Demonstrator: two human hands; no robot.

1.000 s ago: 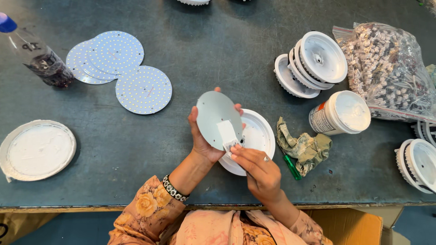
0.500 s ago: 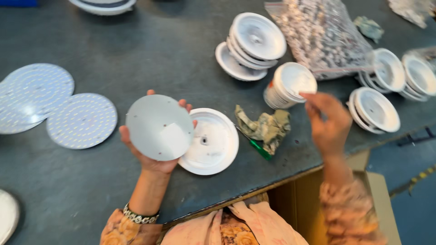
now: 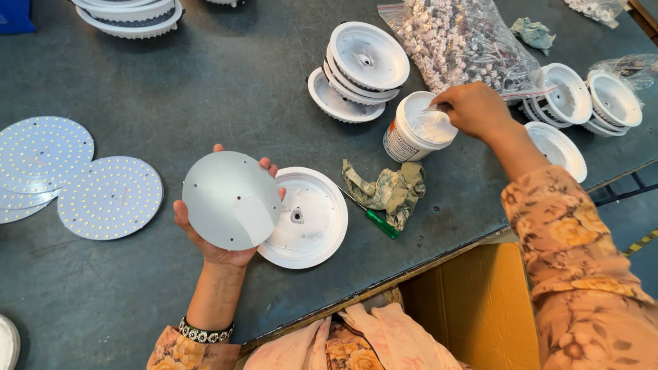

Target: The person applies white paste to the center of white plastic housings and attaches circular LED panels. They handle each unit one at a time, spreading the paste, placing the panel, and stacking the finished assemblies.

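We've got a few packages here. Round white plastic tub of white paste (image 3: 419, 127) sits at about 1 o'clock on the table, lid off, with a white label with red and dark print (image 3: 395, 144) wrapped around its side. Our right hand (image 3: 474, 107) is dipping a small tool into it. Behind it at 1 o'clock lies a clear plastic bag full of small white parts (image 3: 460, 38). At 2 o'clock, another clear bag (image 3: 634, 66) sits by the far-right edge. At 5 o'clock, below the table edge, stands a yellow cardboard box (image 3: 480, 312).
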